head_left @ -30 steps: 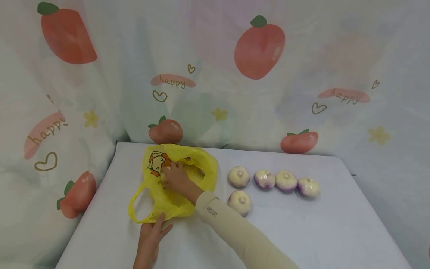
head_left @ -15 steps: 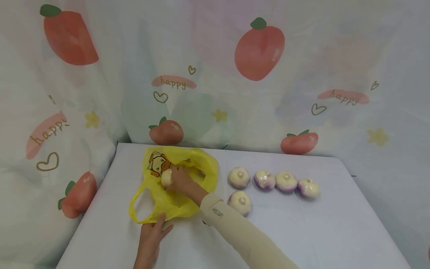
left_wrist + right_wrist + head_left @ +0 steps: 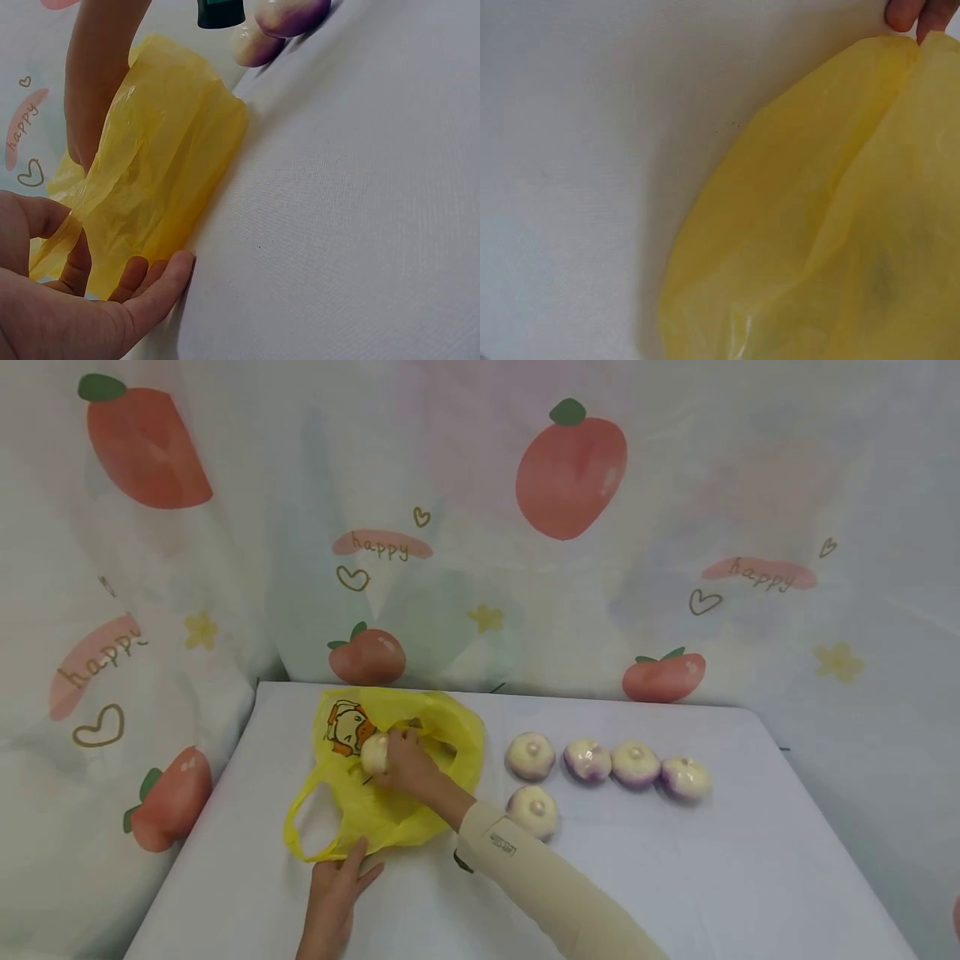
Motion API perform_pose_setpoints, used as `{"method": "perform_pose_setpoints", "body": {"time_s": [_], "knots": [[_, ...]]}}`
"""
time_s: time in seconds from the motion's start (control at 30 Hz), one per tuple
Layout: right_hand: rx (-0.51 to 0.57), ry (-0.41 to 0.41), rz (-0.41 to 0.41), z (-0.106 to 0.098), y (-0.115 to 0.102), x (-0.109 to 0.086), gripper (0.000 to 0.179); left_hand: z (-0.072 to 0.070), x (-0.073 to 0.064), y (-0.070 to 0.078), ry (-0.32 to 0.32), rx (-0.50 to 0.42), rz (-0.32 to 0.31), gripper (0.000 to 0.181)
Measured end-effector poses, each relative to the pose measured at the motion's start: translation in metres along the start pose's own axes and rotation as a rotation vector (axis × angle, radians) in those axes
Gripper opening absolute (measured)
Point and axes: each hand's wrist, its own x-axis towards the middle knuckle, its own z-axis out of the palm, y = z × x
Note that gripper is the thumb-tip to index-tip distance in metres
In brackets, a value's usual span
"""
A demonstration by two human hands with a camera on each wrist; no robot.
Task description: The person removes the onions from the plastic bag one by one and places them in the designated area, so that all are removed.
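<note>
Bulb (image 3: 375,755), one: rounded, creamy white, surface smooth with a slight shine; partly covered by fingers. Located at the mouth of the yellow bag, overlapping the printed duck in the head view; whether it touches the film cannot be told. Held in the curled fingers of the right hand (image 3: 412,766).

Yellow bag (image 3: 467,737), one: thin, translucent plastic, creased, lying on the white table (image 3: 660,877), mouth spread; handle loop (image 3: 291,828) at the left, printed duck (image 3: 349,728) in orange, white and black. Near edge pinched between thumb and finger of the left hand (image 3: 333,885). Contents: right hand reaching in at the mouth; a dim dark patch seen through the film, nature unclear.

Loose bulbs (image 3: 635,765), five: cream, knobbed, some purple-tinged; four in a row right of the bag, one nearer, partly behind the sleeve (image 3: 547,877).
</note>
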Motion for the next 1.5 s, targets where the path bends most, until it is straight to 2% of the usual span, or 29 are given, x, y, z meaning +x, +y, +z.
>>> {"method": "perform_pose_setpoints", "body": {"time_s": [0.07, 0.23, 0.47, 0.6, 0.77, 1.0, 1.27, 1.5], "knots": [[-0.023, 0.036, -0.025, -0.002, 0.000, -0.003, 0.071, 0.000, 0.000, 0.000, -0.003, -0.007, 0.002, 0.056], [0.002, 0.102, -0.045, -0.008, 0.000, -0.013, 0.078, 0.001, -0.001, 0.000, -0.002, -0.005, 0.002, 0.057], [0.088, 0.106, -0.031, -0.018, -0.001, -0.032, 0.074, -0.001, -0.006, -0.001, 0.002, -0.010, 0.007, 0.058], [0.124, 0.130, -0.086, -0.024, 0.002, -0.044, 0.073, -0.002, -0.007, -0.003, -0.001, -0.004, 0.008, 0.058], [0.120, 0.162, -0.146, -0.029, 0.008, -0.058, 0.072, -0.002, -0.007, -0.005, 0.010, 0.013, -0.010, 0.056], [0.223, 0.159, -0.192, -0.039, 0.021, -0.076, 0.072, -0.001, -0.008, -0.007, 0.025, 0.006, -0.007, 0.056], [0.321, 0.165, -0.215, -0.046, 0.038, -0.097, 0.071, -0.001, -0.007, -0.005, 0.027, 0.008, 0.000, 0.056], [0.338, 0.208, -0.203, -0.052, 0.045, -0.112, 0.074, 0.000, -0.007, 0.000, 0.013, -0.003, 0.004, 0.057]]}}
